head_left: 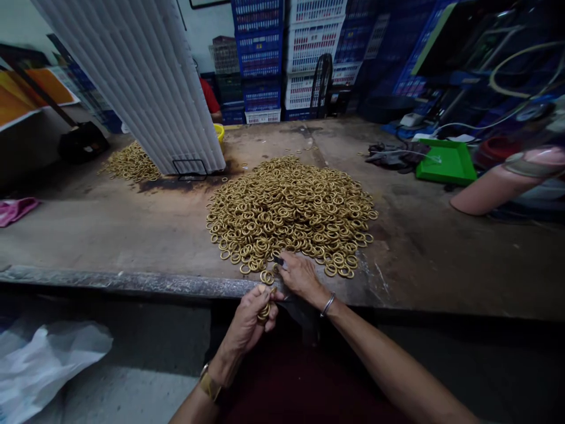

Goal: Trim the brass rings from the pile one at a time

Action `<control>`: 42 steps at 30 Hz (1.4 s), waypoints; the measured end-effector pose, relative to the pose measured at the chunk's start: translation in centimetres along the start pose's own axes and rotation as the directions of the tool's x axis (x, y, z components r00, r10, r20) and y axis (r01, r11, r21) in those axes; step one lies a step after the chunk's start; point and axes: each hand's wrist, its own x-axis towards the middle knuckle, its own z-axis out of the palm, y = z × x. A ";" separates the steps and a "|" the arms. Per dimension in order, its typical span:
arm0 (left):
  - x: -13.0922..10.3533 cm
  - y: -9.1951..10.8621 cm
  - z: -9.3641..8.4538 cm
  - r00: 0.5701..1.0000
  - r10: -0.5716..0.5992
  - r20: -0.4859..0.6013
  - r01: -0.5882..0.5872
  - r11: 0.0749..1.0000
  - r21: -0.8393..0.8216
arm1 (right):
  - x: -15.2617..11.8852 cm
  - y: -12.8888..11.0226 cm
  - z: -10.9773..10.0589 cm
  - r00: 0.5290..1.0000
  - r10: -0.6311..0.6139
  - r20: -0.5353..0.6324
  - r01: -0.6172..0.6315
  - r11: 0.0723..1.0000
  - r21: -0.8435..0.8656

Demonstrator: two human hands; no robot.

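Note:
A broad heap of brass-coloured rings (291, 206) lies on the worktable (410, 247) in front of me. My left hand (251, 318), with a watch on its wrist, is closed around several rings (263, 313) just off the table's front edge. At the near edge of the heap, my right hand (302, 277) is closed on a small dark, flat piece (278, 259) whose kind I cannot make out. A couple of loose rings (266, 277) lie on the table between the two hands.
A tall white corrugated panel (154, 88) stands at the left, with a second ring pile (132, 162) behind it. On the right are a green tray (446, 164), dark gloves (392, 155) and a pink cylinder (494, 184). Stacked crates (258, 53) fill the back.

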 end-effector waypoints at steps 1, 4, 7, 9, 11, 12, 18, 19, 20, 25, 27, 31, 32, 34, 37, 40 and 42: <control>-0.1 0.0 0.0 1.000 0.000 -0.001 0.000 1.000 -0.001 | 0.0 0.1 0.0 1.000 -0.002 -0.007 0.002 1.000 0.005; -0.3 0.0 0.0 1.000 -0.008 -0.009 0.008 1.000 0.004 | 0.1 0.3 0.1 0.998 -0.014 -0.060 0.016 0.999 0.045; -0.4 -0.5 -0.4 0.999 -0.037 -0.009 0.038 0.998 0.053 | 0.2 0.8 0.1 0.992 -0.015 -0.123 0.033 0.988 0.151; -0.3 -1.2 -0.8 0.998 -0.064 -0.004 0.064 0.987 0.150 | 0.4 1.1 0.1 0.988 0.002 -0.153 0.037 0.966 0.257; -0.1 -2.3 -1.5 0.997 -0.074 -0.012 0.074 0.945 0.318 | 0.5 1.5 0.1 0.984 0.015 -0.178 0.053 0.927 0.372; 0.0 -2.9 -1.8 0.997 -0.076 -0.023 0.079 0.906 0.416 | 0.5 1.6 0.0 0.982 0.019 -0.187 0.063 0.904 0.422; 0.3 -5.5 -2.7 0.997 -0.004 -0.073 0.052 0.734 0.677 | -0.1 2.1 -0.2 0.983 0.068 -0.170 0.038 0.833 0.552; 0.2 -5.5 -2.6 0.996 0.019 -0.083 0.044 0.717 0.696 | -0.3 2.1 -0.3 0.983 0.067 -0.171 0.040 0.832 0.554; 0.0 -5.3 -2.3 0.997 0.028 -0.074 0.033 0.702 0.711 | -0.4 2.2 -0.4 0.982 0.061 -0.178 0.049 0.831 0.554; -0.4 -2.6 0.2 0.999 -0.028 0.033 0.003 0.810 0.586 | -1.2 2.0 -1.1 0.978 -0.008 -0.209 0.131 0.800 0.586; -0.1 -1.3 1.2 0.990 0.109 -0.094 -0.042 0.841 0.539 | -1.5 1.7 -1.4 0.976 -0.041 -0.212 0.164 0.780 0.604; 1.1 0.6 2.3 0.951 0.245 -0.190 -0.112 0.843 0.526 | -2.0 0.7 -1.8 0.974 -0.084 -0.210 0.202 0.744 0.637; 1.4 0.8 2.4 0.959 0.221 -0.177 -0.101 0.852 0.514 | -2.1 0.5 -1.8 0.974 -0.086 -0.208 0.203 0.739 0.643; 2.0 1.0 2.4 0.971 0.188 -0.149 -0.091 0.864 0.494 | -2.1 0.2 -2.0 0.977 -0.082 -0.199 0.194 0.731 0.654; 2.7 0.8 2.3 0.956 0.259 -0.139 -0.152 0.840 0.520 | -1.9 0.0 -2.3 0.984 -0.047 -0.172 0.150 0.739 0.657; 3.1 0.6 2.2 0.911 0.396 -0.118 -0.256 0.765 0.592 | -1.6 0.0 -2.6 0.995 0.013 -0.100 0.058 0.735 0.675; 3.3 0.7 2.3 0.885 0.458 -0.085 -0.308 0.712 0.631 | -1.5 0.0 -2.6 0.999 0.038 -0.012 -0.017 0.676 0.737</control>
